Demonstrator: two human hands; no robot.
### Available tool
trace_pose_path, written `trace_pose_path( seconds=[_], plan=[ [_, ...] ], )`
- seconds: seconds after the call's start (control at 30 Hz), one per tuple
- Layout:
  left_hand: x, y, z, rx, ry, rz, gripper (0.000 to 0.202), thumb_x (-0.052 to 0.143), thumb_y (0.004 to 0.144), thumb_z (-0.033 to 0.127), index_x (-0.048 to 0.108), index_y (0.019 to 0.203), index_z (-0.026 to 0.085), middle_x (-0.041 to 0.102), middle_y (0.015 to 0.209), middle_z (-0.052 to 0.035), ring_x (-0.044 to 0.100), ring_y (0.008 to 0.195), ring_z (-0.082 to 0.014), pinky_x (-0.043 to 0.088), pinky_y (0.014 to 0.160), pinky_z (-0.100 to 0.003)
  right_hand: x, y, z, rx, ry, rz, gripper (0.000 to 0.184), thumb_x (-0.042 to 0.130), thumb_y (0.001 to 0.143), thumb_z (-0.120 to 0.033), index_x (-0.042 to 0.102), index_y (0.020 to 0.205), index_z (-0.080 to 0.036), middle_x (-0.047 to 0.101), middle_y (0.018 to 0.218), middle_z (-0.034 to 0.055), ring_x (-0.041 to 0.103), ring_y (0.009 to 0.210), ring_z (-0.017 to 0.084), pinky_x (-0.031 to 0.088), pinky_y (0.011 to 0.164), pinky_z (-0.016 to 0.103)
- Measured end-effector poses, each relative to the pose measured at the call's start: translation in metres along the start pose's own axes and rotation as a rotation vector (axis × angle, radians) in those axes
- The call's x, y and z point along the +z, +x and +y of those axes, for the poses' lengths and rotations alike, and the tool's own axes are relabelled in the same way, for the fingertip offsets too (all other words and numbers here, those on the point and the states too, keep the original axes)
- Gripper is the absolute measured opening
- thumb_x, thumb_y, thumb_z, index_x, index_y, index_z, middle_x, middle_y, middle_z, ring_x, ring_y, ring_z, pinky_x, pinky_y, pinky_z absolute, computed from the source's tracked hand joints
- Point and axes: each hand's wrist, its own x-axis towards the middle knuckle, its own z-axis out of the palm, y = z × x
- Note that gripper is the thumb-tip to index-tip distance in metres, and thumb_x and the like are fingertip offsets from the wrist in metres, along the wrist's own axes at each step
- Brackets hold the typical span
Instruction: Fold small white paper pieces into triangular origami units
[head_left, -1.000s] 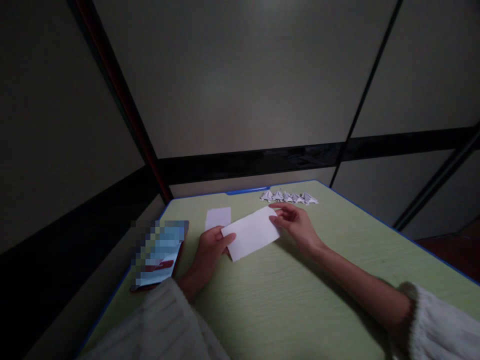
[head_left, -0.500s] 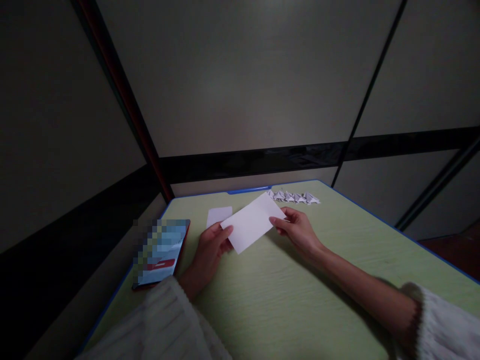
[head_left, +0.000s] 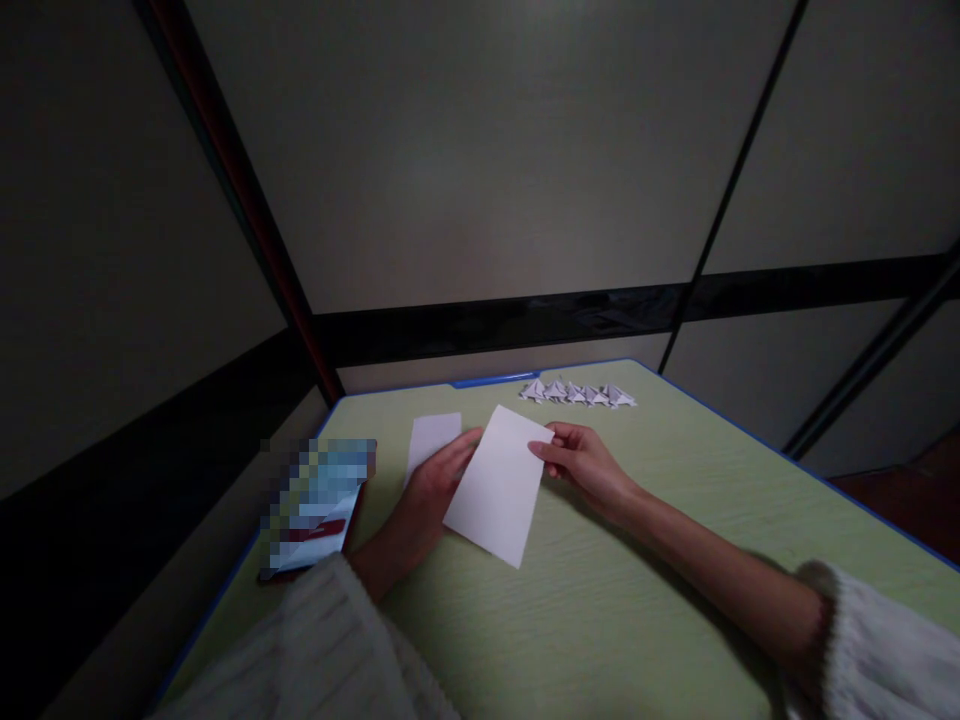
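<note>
A blank white sheet of paper (head_left: 499, 485) is held tilted above the table, its long side running towards me. My right hand (head_left: 585, 465) pinches its upper right edge between thumb and fingers. At the sheet's left edge, my left hand (head_left: 431, 490) has its fingers stretched out, their tips partly behind the paper; whether they touch it I cannot tell. Another piece of white paper (head_left: 435, 430) lies flat on the table just beyond my left hand, which covers part of it.
Several folded white paper figures (head_left: 576, 392) stand in a row near the far edge of the pale green table (head_left: 675, 470). A tablet or phone with a lit screen (head_left: 322, 510), partly pixelated, lies at the left. Wall panels (head_left: 487, 180) rise behind the table.
The sheet has turned from lying crosswise to standing lengthwise and come slightly nearer. My left hand has let go of its corner and straightened its fingers; my right hand keeps its pinch.
</note>
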Motion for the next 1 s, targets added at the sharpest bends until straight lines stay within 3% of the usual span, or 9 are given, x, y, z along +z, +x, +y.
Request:
trace_pose_path(
  seconds=[0.13,0.27,0.4,0.5,0.6,0.77,0.87,1.0],
  plan=[
    [0.0,-0.001,0.001,0.07,0.132,-0.017,0.018,0.068,0.051,0.021,0.064,0.067,0.015,0.062,0.089,-0.0067,0.056,0.063,-0.0144,0.04,0.051,-0.021,0.0,0.001,0.003,-0.016,-0.033,-0.029,0.019,0.063,0.058,-0.025,0.049,0.055,-0.013,0.042,0.044,-0.006,0.035,0.038,0.003,0.02,0.04,0.02],
    [-0.001,-0.001,0.002,0.115,0.205,-0.004,0.011,0.07,0.044,0.014,0.062,0.053,0.013,0.061,0.092,-0.0077,0.056,0.071,-0.0163,0.042,0.054,-0.022,0.001,0.001,0.003,-0.038,-0.054,-0.035,0.018,0.063,0.058,-0.025,0.049,0.055,-0.013,0.042,0.044,-0.0059,0.035,0.038,0.003,0.02,0.04,0.02],
    [-0.005,0.001,-0.001,0.075,0.274,0.128,0.011,0.064,0.052,0.023,0.061,0.05,0.012,0.063,0.077,-0.0075,0.054,0.065,-0.0155,0.043,0.054,-0.024,0.004,-0.001,0.0,-0.036,-0.026,-0.065,0.018,0.063,0.057,-0.025,0.05,0.06,-0.013,0.045,0.046,-0.0057,0.036,0.04,0.003,0.025,0.041,0.019],
    [-0.006,0.001,0.0,0.104,0.385,0.249,0.016,0.063,0.053,0.025,0.059,0.045,0.012,0.059,0.054,-0.0025,0.051,0.055,-0.0124,0.04,0.053,-0.022,0.007,-0.005,-0.002,-0.058,0.028,-0.037,0.029,0.061,0.06,-0.026,0.049,0.085,-0.018,0.05,0.053,-0.0056,0.045,0.046,0.006,0.031,0.045,0.019],
    [-0.004,-0.001,0.004,0.114,0.477,0.385,0.019,0.06,0.057,0.028,0.059,0.046,0.012,0.054,0.046,0.0008,0.045,0.047,-0.01,0.035,0.048,-0.021,0.009,-0.008,-0.003,-0.101,0.066,0.016,0.038,0.057,0.065,-0.027,0.04,0.099,-0.025,0.058,0.07,-0.0026,0.054,0.062,0.01,0.037,0.053,0.022],
    [-0.002,-0.004,0.01,0.129,0.547,0.475,0.02,0.059,0.057,0.03,0.059,0.048,0.012,0.056,0.047,0.0004,0.046,0.047,-0.0111,0.032,0.046,-0.021,0.016,-0.011,-0.001,-0.2,0.066,0.046,0.021,0.06,0.061,-0.026,0.048,0.078,-0.02,0.059,0.091,0.0032,0.054,0.077,0.012,0.04,0.064,0.025],
    [-0.001,-0.005,0.01,0.138,0.543,0.497,0.018,0.06,0.056,0.029,0.06,0.049,0.012,0.057,0.047,0.0002,0.047,0.048,-0.0115,0.032,0.046,-0.021,0.021,-0.012,0.002,-0.188,0.009,0.07,0.016,0.062,0.058,-0.027,0.053,0.065,-0.016,0.06,0.085,0.0045,0.053,0.072,0.012,0.04,0.062,0.024],
    [0.001,-0.004,0.006,0.167,0.469,0.527,0.016,0.064,0.052,0.028,0.059,0.05,0.012,0.057,0.047,0.0012,0.048,0.046,-0.0105,0.034,0.046,-0.02,0.026,-0.015,0.005,-0.071,0.044,0.098,0.018,0.066,0.053,-0.027,0.057,0.063,-0.014,0.06,0.064,0.001,0.051,0.057,0.009,0.038,0.056,0.022]
  ],
)
